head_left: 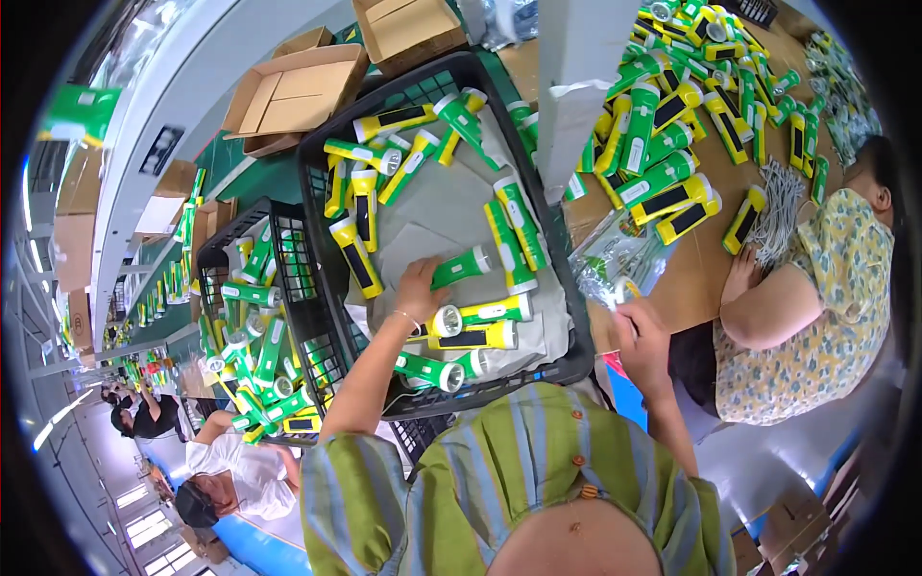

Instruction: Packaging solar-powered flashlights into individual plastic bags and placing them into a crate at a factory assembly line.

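Observation:
My left hand (420, 291) is closed round the tail end of a green-and-white flashlight (463, 267), low inside a black plastic crate (322, 206). Grey paper (413, 230) lines the crate, and several green, yellow and white flashlights lie loose on it along the sides. Two more flashlights stand near the held one, a green pair (509, 245) to its right. Outside the crate's right wall, my right hand (642, 336) is raised with fingers closed at a small whitish object (626, 290), too unclear to name. Crumpled clear plastic (600, 278) lies just beyond those fingers.
A heap of flashlights (663, 134) covers the brown table at right, with white cords (780, 206) beside a seated co-worker (807, 298). A grey post (574, 96) rises beyond the crate. Another full crate (254, 317) stands left; cardboard trays (293, 96) sit behind.

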A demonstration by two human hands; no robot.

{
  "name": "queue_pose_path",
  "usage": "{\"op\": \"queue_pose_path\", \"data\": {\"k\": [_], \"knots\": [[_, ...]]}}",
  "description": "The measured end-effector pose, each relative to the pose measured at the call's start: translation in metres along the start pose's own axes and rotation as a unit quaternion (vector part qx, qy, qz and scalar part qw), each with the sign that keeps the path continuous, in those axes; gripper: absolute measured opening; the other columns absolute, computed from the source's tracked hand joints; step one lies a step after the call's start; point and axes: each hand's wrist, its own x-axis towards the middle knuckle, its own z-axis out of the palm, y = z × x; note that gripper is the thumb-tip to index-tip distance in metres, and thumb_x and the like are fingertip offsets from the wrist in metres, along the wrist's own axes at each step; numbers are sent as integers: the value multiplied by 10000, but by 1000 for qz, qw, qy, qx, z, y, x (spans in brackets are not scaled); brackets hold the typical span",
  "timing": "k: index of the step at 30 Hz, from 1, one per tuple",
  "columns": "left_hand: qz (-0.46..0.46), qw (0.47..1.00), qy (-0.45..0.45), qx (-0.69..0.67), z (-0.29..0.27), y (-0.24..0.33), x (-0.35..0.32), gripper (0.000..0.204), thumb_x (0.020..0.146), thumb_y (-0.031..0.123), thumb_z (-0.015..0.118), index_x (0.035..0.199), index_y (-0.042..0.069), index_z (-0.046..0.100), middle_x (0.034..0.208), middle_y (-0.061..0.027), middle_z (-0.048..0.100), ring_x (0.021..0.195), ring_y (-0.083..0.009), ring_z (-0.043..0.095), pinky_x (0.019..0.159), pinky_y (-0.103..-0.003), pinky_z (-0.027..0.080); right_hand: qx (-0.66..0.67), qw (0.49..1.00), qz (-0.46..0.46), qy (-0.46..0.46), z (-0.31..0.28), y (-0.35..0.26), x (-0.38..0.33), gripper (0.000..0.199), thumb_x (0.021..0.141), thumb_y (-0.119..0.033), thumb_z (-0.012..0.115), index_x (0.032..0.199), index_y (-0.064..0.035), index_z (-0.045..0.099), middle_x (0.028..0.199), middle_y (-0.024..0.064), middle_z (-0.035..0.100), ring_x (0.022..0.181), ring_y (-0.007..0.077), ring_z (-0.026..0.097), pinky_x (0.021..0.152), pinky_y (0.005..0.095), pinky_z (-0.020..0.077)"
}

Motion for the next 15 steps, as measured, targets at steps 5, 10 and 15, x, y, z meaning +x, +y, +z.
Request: {"op": "queue_pose_path", "data": {"k": [5,10,15], "knots": [[27,981,-189,30,25,-27,16,570,578,179,685,1114,81,516,1075,-208,524,1000,-360,488,856,-402,419,77,989,-88,-88,52,-50,6,42,781,-26,597,803,8,589,759,115,550,681,267,545,612,305,433],[-68,956,-112,-261,-23,42,12,565,601,165,711,1075,-2,452,946,-179,565,863,-330,578,768,-382,453,128,984,-62,-111,89,-40,3,69,803,-56,590,838,1,605,768,115,551,703,259,555,624,320,438],[9,936,-49,-348,-41,112,-16,566,655,102,686,1134,2,402,957,-170,562,860,-331,580,754,-377,458,187,975,-66,-101,93,-48,6,85,816,-71,583,857,-7,621,783,109,541,697,234,549,621,315,438]]}}
